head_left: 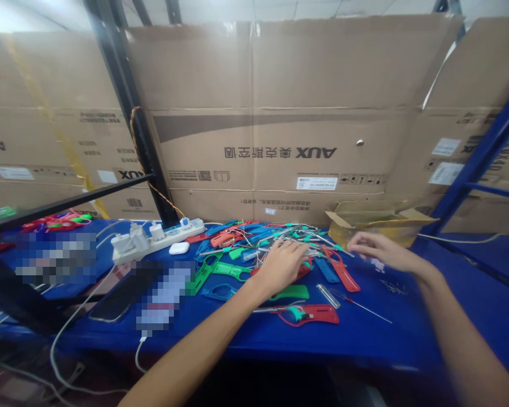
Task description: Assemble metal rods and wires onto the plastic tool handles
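Observation:
My left hand (282,264) reaches over a heap of long-lighter parts, its fingers bent down and drawn together; their tips are hidden among thin wires. My right hand (375,250) hovers in front of an open cardboard box (365,226), fingers curled and smeared by motion. Nothing shows clearly in it. Around my left hand lie a red lighter casing (341,270), a blue casing (326,270) and a green casing (294,292). Closer to the table edge, a red casing (322,314) holds a green part and a metal tube. A thin screwdriver-like rod (369,311) lies to the right.
White power strip (169,234) with plugs, an earphone case (178,248), a dark phone (125,294) and a cabled, blurred-out device (165,299) occupy the left. Small pale pieces (378,265) and metal bits (393,287) lie near my right hand. Cardboard (280,73) walls the back.

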Tool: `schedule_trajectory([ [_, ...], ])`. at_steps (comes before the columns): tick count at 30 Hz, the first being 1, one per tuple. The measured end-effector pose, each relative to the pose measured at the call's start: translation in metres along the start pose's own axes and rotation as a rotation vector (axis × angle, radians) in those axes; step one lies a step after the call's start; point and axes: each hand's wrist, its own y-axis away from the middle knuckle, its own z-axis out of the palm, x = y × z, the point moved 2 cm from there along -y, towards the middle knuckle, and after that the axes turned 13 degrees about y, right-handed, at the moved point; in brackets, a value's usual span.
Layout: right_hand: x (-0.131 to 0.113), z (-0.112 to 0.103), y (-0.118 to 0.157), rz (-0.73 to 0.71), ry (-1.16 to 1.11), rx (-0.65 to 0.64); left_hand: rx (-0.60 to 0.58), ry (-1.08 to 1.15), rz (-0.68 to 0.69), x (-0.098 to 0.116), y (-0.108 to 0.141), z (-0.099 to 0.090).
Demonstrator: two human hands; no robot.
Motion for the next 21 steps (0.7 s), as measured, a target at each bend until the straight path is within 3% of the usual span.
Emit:
schedule_trajectory([
  [4,-0.041,0.017,-0.033,-0.142,-0.091,0.119,0.014,0.037,-0.007,0.0,0.0,0.0],
  [8,-0.062,0.035,-0.052,-0.165,-0.184,0.282,0.039,0.082,-0.05,0.002,0.0,-0.005],
  [14,-0.071,0.06,-0.036,-0.15,-0.363,0.343,0.068,0.137,-0.094,0.003,0.001,-0.01],
  [21,-0.078,0.059,-0.026,-0.143,-0.486,0.356,0.076,0.172,-0.092,0.003,0.002,-0.01],
])
